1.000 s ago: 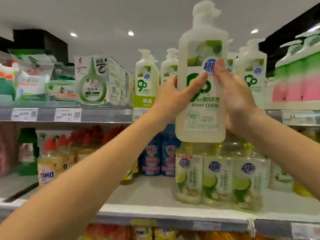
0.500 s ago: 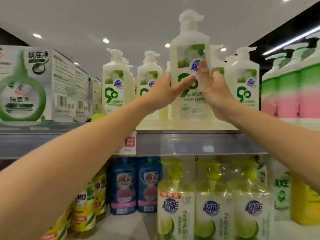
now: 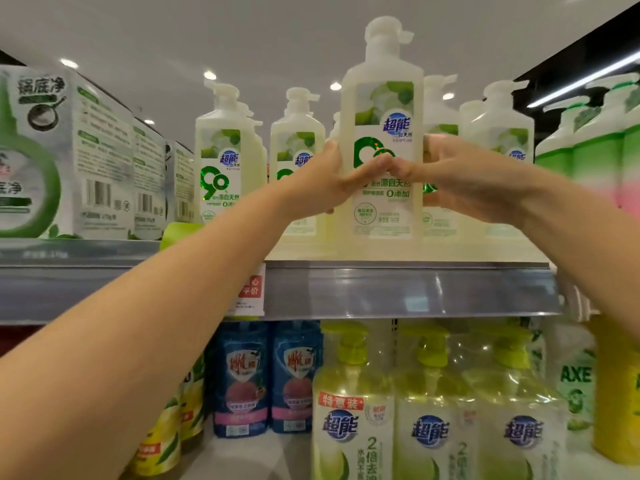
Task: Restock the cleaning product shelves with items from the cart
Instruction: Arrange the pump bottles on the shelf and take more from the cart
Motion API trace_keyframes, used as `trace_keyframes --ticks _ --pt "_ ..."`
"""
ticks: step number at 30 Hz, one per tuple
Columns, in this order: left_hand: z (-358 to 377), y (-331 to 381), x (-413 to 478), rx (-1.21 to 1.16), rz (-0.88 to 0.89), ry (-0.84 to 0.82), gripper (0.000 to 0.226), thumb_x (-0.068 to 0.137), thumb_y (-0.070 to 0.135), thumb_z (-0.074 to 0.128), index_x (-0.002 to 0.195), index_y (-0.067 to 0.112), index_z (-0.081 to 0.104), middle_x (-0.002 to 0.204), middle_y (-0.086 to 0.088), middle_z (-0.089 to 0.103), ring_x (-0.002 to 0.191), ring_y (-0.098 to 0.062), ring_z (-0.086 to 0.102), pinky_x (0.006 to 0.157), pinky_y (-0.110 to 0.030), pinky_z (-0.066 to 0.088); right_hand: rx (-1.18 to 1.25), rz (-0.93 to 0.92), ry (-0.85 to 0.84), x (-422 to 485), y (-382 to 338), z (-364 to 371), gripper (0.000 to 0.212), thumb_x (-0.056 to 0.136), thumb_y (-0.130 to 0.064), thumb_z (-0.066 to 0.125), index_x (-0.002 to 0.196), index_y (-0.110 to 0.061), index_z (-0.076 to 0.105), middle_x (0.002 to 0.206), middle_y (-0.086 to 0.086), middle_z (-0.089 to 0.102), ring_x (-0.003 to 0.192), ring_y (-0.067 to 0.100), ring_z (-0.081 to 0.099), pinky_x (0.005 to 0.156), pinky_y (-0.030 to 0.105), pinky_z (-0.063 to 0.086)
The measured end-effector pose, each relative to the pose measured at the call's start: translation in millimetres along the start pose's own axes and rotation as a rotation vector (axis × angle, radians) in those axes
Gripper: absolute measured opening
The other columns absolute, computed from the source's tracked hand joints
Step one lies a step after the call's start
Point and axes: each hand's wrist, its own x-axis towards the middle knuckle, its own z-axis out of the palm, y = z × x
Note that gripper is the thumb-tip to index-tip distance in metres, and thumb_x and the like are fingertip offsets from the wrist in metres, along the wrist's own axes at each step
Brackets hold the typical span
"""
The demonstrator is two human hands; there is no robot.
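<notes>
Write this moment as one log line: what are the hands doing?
left hand: grips pump bottle | right hand: grips pump bottle | pump bottle: upright, at upper shelf front | neighbours: matching bottles alongside

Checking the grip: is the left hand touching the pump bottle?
Touching. Head view: the left hand wraps the pump bottle's left edge, thumb lying across its label.

Pump bottle (image 3: 382, 133) now stands on top shelf (image 3: 415, 289), L hand (image 3: 329, 181) & R hand (image 3: 460, 181) thumbs meeting across label.
</notes>
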Motion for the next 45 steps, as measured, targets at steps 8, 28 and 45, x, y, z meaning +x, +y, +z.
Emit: trace_keyframes --ticks 8,28,45 --pt "-4 -13 -5 0.269 -0.282 -0.175 0.064 0.074 0.044 0.077 0.123 0.024 0.042 0.113 0.006 0.058 0.099 -0.016 0.061 0.082 -0.039 0.058 0.027 0.143 0.116 22 8 11 0.035 0.093 -0.020 0.059 0.127 -0.017 0.052 0.117 0.000 0.067 0.106 0.017 0.064 0.080 0.032 0.054" --pt "3 -22 4 0.701 -0.365 -0.271 0.050 0.091 0.036 0.063 0.127 0.005 0.047 0.109 -0.011 0.064 0.096 -0.027 0.063 0.085 -0.037 0.054 -0.981 0.128 0.159 31 26 36 0.065 0.074 -0.032 0.082 0.118 -0.024 0.035 0.119 0.008 0.038 0.099 0.028 0.050 0.083 0.036 0.048" --pt "2 -12 9 0.776 -0.247 0.235 0.020 0.096 0.027 0.050 0.108 0.014 0.059 0.100 -0.003 0.062 0.088 -0.023 0.060 0.069 -0.032 0.046 -0.698 0.101 0.187 31 31 34 0.018 0.090 -0.029 0.066 0.102 -0.021 0.055 0.085 -0.005 0.055 0.075 0.016 0.055 0.069 0.035 0.051"
